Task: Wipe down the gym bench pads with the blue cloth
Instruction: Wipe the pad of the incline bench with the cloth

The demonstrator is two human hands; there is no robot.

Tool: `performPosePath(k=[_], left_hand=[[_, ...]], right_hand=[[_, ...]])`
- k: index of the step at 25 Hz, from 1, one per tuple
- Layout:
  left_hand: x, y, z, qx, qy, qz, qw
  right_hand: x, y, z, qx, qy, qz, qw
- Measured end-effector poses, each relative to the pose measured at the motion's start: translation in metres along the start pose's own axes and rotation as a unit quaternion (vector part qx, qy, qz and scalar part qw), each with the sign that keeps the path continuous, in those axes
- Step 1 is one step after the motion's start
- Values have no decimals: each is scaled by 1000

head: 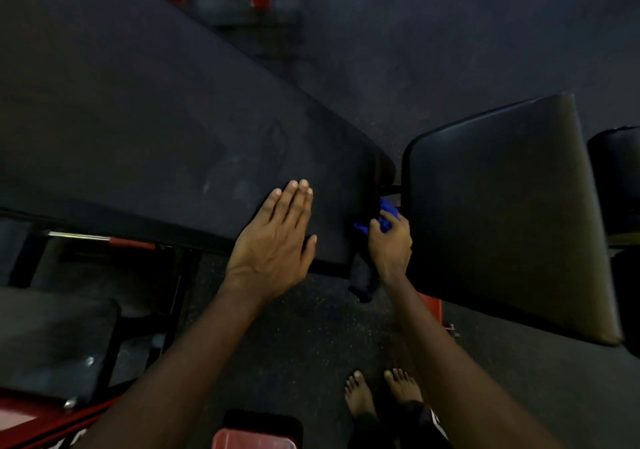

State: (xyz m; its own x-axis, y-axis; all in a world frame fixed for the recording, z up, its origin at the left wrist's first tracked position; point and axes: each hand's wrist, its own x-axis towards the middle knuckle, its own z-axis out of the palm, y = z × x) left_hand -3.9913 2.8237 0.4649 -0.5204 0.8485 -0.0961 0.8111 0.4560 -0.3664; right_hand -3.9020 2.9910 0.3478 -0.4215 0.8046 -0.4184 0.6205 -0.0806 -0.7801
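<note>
Pads fill the view: the long pad [138, 119] runs from nine to twelve o'clock, and the left hand [273, 237] lies flat on its near corner, grip wide and empty. At three o'clock of that hand, the blue cloth [386, 218] sits bunched in the right hand's [389, 244] tight grip, down in the gap before the seat pad [502, 206]. Wadded so small, the cloth could skip patches or snag in that gap.

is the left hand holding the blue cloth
No, the right hand grips the blue cloth, while the left hand lies flat on the long pad.
</note>
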Motion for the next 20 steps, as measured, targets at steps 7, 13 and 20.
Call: performPosePath(k=[7, 13, 20], left_hand=[[-4, 7, 5, -6, 4, 31, 999], [-41, 33, 18, -80, -72, 49, 993], [-42, 37, 13, -54, -47, 28, 997]], right_hand=[[-29, -63, 8, 70, -87, -239, 965], [-61, -166, 35, -18, -248, -606, 756], [17, -158, 40, -4, -96, -318, 943]])
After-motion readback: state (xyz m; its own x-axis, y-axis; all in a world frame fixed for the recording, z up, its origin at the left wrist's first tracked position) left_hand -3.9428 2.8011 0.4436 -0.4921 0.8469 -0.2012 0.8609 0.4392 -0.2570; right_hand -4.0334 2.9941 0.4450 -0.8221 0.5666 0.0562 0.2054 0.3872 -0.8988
